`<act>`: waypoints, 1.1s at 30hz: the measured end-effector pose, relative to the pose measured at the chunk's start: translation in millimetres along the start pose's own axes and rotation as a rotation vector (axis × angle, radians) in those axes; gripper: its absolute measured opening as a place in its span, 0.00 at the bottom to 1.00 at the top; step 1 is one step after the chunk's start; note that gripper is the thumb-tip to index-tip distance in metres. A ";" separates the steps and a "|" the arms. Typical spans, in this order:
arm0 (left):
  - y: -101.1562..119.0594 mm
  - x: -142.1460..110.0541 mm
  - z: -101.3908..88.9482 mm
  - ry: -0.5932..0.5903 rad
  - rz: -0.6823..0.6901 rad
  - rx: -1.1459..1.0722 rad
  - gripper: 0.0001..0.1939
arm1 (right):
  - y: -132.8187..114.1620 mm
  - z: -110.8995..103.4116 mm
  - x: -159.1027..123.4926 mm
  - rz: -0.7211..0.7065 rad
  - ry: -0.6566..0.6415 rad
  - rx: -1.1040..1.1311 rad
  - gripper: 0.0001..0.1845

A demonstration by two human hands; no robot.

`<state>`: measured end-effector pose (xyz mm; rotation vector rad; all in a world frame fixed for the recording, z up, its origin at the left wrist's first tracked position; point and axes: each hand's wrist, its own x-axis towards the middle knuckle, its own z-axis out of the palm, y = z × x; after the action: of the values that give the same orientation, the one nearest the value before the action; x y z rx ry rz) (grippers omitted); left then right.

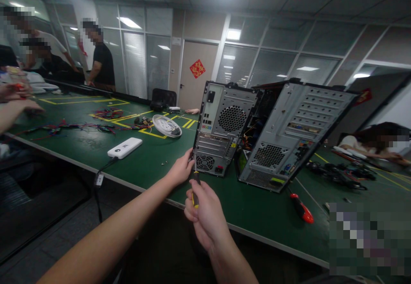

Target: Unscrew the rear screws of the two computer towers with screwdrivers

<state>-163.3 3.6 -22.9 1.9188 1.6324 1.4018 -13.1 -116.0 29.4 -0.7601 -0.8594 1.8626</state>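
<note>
The back of an upright computer tower (214, 140) faces me on the green table. My left hand (180, 169) is at its lower left edge, gripping the side, with some fingertips hidden behind it. Closed around a yellow and black screwdriver (195, 199), my right hand (205, 211) is just below. The screwdriver's shaft points up to the tower's lower left corner; I cannot make out a screw at its tip. Several tiny screws (165, 163) lie left of my left hand.
A second tower (272, 147) stands tilted close on the right, a red and black screwdriver (302, 209) beside it. Left are a white power bank (125, 147), a round white dish (167, 126) and tangled wires (64, 126). Black cables (340, 173) lie right. Other people are around the table.
</note>
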 end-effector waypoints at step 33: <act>-1.0 0.2 -0.1 0.008 0.003 0.022 0.28 | -12.9 -0.3 2.3 0.002 0.013 0.057 0.21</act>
<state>-163.9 4.1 -23.5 1.9315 1.6556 1.3996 -7.6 -109.5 39.3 -0.7371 -0.7946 1.8741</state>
